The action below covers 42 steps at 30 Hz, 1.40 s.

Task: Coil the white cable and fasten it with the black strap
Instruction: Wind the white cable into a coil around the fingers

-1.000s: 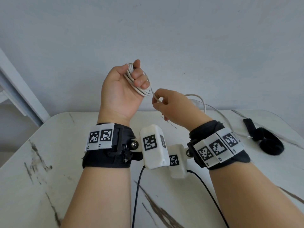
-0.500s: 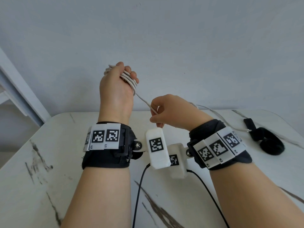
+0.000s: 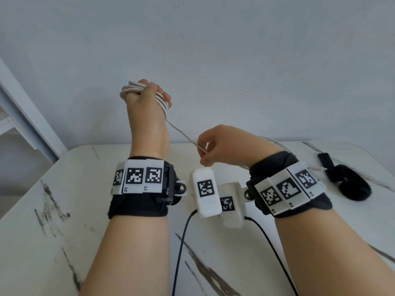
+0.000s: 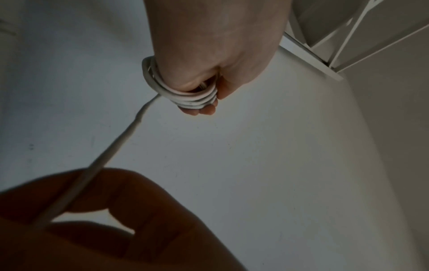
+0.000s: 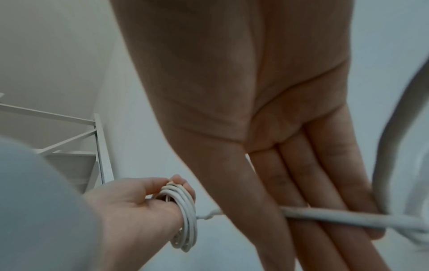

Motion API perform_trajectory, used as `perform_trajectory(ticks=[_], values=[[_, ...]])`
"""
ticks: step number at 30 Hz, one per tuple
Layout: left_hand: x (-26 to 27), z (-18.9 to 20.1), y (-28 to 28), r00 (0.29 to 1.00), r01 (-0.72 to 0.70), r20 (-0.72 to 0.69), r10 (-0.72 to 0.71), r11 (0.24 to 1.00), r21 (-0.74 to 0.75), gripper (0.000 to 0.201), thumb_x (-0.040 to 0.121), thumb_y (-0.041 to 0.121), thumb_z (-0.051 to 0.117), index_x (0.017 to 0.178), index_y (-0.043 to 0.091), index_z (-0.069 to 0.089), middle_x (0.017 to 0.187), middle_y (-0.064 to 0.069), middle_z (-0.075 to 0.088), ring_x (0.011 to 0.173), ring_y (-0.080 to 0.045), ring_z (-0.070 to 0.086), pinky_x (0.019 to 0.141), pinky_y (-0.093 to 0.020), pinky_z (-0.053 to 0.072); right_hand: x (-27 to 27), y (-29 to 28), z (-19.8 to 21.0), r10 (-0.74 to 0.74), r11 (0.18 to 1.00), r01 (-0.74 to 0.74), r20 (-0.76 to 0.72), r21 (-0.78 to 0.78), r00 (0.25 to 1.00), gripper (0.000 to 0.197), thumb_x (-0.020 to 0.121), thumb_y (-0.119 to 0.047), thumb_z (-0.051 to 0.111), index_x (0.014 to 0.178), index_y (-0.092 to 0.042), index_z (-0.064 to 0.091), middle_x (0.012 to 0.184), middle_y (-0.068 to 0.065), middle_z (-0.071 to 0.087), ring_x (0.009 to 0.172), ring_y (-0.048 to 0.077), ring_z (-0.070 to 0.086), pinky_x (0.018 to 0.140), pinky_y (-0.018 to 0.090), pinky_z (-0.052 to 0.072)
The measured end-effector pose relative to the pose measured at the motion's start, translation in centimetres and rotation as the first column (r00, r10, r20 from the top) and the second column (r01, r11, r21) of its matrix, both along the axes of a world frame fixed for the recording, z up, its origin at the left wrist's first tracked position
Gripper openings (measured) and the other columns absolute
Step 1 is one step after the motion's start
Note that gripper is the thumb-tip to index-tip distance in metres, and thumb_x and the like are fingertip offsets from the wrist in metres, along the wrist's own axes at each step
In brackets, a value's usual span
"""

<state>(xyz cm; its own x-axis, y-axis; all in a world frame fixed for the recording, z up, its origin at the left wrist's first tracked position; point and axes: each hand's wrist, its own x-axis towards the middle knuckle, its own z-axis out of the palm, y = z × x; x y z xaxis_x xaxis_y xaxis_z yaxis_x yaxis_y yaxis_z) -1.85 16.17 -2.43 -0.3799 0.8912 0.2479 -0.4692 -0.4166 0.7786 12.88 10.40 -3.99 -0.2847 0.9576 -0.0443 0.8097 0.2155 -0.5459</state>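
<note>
Coiling is well along, not done: thin white round cable sits in about 5 loops round the fingers of the raised left hand, which curl shut on the bundle. Right hand pinches the taut free run w/ thumb + forefinger, other fingers look straight. A tail runs back over the white marbled surface. Black fabric strap lies untouched at far right. Left: last wraps, then strapping.

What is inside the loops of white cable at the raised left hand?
The fingers of the left hand pass through the white cable loops, which wrap around them. The thumb presses the loops. How many fingers are inside is hidden by the loops.
</note>
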Motion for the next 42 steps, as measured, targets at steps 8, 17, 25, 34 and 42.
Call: perform_trajectory(ticks=[8,17,25,34,42], values=[[-0.4,-0.4,0.1,0.966,-0.156,-0.204,0.156,0.988,0.015,0.017,0.092,0.000,0.041,0.102,0.013,0.039,0.072,-0.001,0.049,0.056,-0.014,0.053,0.063,-0.026,0.047,0.7,0.2,0.3,-0.014,1.000,0.013,0.075,0.007,0.997,0.011,0.083,-0.011,0.065,0.083,-0.021,0.070,0.086,-0.005,0.070,0.076,0.013,0.061,0.061,0.021,0.043],[0.5,-1.4,0.8,0.816,-0.153,-0.568,0.107,0.988,-0.033,0.029,0.094,0.005,0.042,0.123,0.009,0.042,0.102,-0.011,0.056,0.058,-0.008,0.057,0.055,-0.013,0.045,1.1,-0.1,1.2,0.012,1.000,-0.012,0.000,0.008,1.000,0.025,0.090,-0.009,0.057,0.089,-0.026,0.075,0.087,-0.004,0.069,0.082,0.015,0.062,0.069,0.023,0.048],[1.2,-1.8,0.8,0.584,-0.142,-0.808,-0.075,0.971,-0.193,0.030,0.096,0.013,0.044,0.126,0.010,0.045,0.093,-0.006,0.061,0.062,-0.014,0.063,0.059,-0.030,0.050,2.0,0.1,1.7,-0.053,0.985,0.087,-0.218,0.150,0.975,0.023,0.090,-0.009,0.058,0.092,-0.025,0.076,0.079,0.000,0.071,0.050,-0.004,0.053,0.045,0.007,0.038],[1.7,-0.8,-1.5,0.576,0.093,-0.759,-0.304,0.946,-0.309,0.012,0.088,0.010,0.052,0.093,0.021,0.051,0.084,-0.006,0.057,0.067,-0.018,0.059,0.073,-0.036,0.052,2.7,1.0,1.4,-0.151,0.900,0.287,-0.383,0.328,0.911,0.019,0.092,-0.010,0.058,0.094,-0.018,0.074,0.076,-0.001,0.072,0.072,0.012,0.070,0.076,0.029,0.058],[1.1,-1.2,-1.1,0.654,0.003,-0.743,-0.142,0.983,-0.184,0.021,0.089,0.021,0.060,0.107,0.013,0.054,0.078,-0.001,0.053,0.059,-0.013,0.050,0.043,-0.011,0.041,3.2,1.4,0.9,-0.279,0.824,0.297,-0.111,0.483,0.954,0.007,0.082,-0.031,0.072,0.089,-0.030,0.073,0.086,-0.012,0.060,0.092,0.012,0.058,0.086,0.031,0.035]])
